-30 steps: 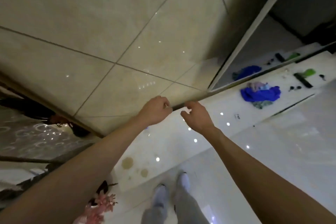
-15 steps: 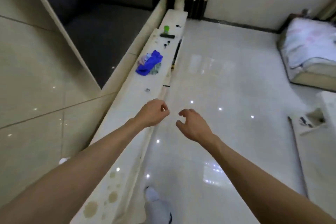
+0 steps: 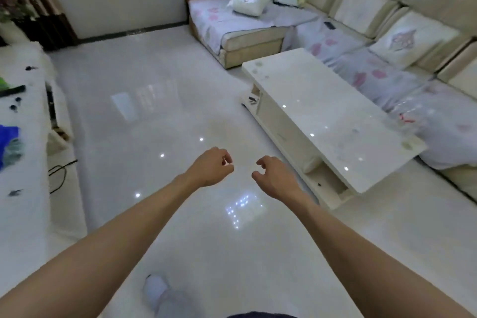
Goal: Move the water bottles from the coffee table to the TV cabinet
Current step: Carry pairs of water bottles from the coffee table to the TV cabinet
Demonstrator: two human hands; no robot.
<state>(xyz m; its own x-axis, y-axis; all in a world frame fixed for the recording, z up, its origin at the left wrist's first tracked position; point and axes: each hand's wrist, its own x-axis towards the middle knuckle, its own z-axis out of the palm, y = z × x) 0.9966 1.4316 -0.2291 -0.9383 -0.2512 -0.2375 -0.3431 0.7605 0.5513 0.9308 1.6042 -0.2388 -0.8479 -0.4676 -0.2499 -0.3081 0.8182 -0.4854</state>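
Note:
The white glossy coffee table (image 3: 322, 111) stands to my right, in front of the sofa; I see no water bottle on its top. The white TV cabinet (image 3: 23, 162) runs along the left edge of the view. My left hand (image 3: 210, 168) and my right hand (image 3: 275, 178) are held out side by side over the shiny floor, between the two pieces of furniture. Both hands hold nothing, with fingers loosely curled and apart. No bottle shows anywhere in view.
A cream sofa (image 3: 387, 33) with flowered covers wraps the back right. On the cabinet lie a blue cloth (image 3: 7, 137), a black remote (image 3: 13, 90) and small dark items. A black cable (image 3: 59, 175) trails on the floor beside it. My foot (image 3: 154, 289) is below.
The view has swung right, from the tiled wall and TV cabinet to the open room with the coffee table and sofa. Both hands keep the same empty, loosely curled pose.

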